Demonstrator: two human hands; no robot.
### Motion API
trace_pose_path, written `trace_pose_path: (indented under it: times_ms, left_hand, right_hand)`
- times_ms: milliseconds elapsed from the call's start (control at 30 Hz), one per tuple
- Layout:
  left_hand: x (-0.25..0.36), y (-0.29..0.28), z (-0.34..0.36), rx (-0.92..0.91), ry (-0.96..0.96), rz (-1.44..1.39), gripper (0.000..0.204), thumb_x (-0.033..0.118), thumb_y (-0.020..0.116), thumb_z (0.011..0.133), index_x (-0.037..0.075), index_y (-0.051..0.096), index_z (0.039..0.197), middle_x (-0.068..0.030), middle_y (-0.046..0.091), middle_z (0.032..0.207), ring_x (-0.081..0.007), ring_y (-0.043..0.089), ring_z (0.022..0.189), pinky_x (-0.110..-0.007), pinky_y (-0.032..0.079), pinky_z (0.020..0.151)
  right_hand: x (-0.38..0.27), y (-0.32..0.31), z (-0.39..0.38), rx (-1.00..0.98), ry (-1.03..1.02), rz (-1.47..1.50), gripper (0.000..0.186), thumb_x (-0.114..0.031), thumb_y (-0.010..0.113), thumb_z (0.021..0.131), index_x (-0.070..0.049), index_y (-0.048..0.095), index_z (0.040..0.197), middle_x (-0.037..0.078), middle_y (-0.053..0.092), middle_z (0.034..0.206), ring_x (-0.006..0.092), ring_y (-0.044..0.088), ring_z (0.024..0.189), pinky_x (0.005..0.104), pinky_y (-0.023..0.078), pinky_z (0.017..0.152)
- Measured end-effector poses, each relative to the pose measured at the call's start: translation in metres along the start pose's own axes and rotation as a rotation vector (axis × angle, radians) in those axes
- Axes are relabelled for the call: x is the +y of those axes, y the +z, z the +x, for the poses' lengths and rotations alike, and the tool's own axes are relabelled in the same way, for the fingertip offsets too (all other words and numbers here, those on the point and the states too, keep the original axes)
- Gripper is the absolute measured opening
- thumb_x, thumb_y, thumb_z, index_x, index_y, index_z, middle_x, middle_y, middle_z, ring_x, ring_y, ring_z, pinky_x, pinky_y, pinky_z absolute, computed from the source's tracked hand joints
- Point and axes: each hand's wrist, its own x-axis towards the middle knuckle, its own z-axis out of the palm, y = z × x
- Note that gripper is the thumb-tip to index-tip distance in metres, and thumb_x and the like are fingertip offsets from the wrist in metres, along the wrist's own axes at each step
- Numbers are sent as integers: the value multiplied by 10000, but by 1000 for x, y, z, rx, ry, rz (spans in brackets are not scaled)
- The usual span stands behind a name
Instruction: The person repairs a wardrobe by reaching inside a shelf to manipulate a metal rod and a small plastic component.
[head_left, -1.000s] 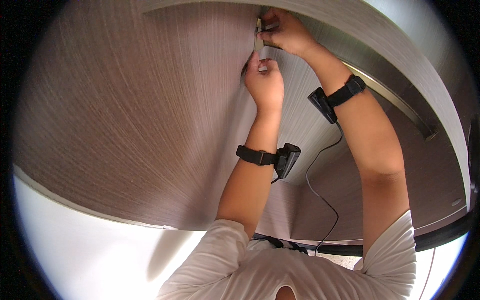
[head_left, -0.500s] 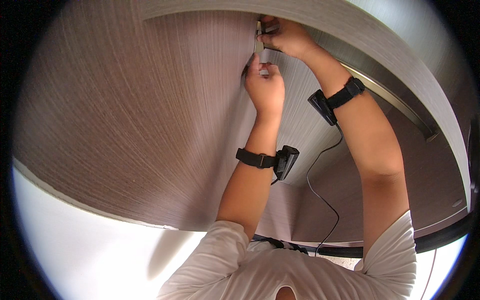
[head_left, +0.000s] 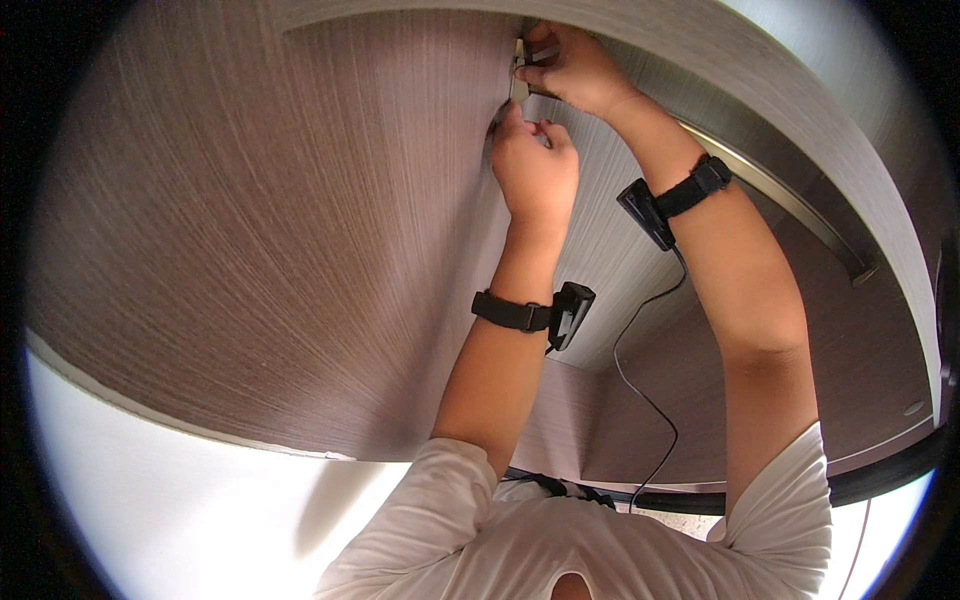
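A small, pale metal bracket (head_left: pixel 520 88) stands against the wood-grain side panel (head_left: pixel 330 200), high up near the curved edge. My right hand (head_left: pixel 578 75) is closed around its upper part, with thumb and fingertips on it. Just below, my left hand (head_left: pixel 535 172) is closed with its fingers bent and its fingertips by the bracket's lower end. What lies in the left fingers, if anything, is hidden. A dark narrow shape (head_left: pixel 497 120) shows beside the left fingertips; I cannot tell whether it is a tool or a shadow.
A brass-coloured rail (head_left: pixel 765 182) runs along the cabinet on the right, partly behind my right forearm. A curved wood-grain edge (head_left: pixel 800 100) arches overhead. Black straps with small boxes (head_left: pixel 570 315) sit on both forearms, and a thin black cable (head_left: pixel 625 375) hangs between my arms.
My left hand has shifted and turned slightly to the right, its fingers curling in closer. My right hand stays at the bracket almost unmoved.
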Motion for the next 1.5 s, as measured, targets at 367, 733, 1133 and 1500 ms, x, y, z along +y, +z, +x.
trace_pose_path:
  times_ms: [367,733,1133,1500]
  left_hand:
    - [-7,8,2,23,55,32,389,94,565,759,-104,561,1093,-158,604,713,-327,590,702,-414,466,703]
    - [-5,7,7,61,155,-10,410,68,559,748,-95,544,1123,-162,583,730,-301,587,692,-394,468,662]
    - [-82,-3,-80,-3,-1266,-1272,397,159,494,906,-63,428,1229,-210,502,1200,-300,523,1082,-400,450,975]
    - [-32,7,4,86,-1108,-1789,191,78,521,894,-35,566,1041,-128,620,1098,-234,585,1050,-384,474,934]
  right_hand:
    - [2,0,-1,33,-33,-81,461,-140,743,720,20,533,1097,154,611,1042,237,610,931,331,511,798]
    - [3,1,1,13,-64,-4,461,-125,731,721,23,522,1105,158,602,1042,245,610,926,332,511,797]
    - [4,5,7,61,-111,-76,395,-283,691,727,-27,607,1015,156,646,941,303,608,877,381,470,795]
    - [1,-2,5,61,-47,-9,445,-242,710,697,-13,584,1057,171,641,962,314,612,894,382,478,798]
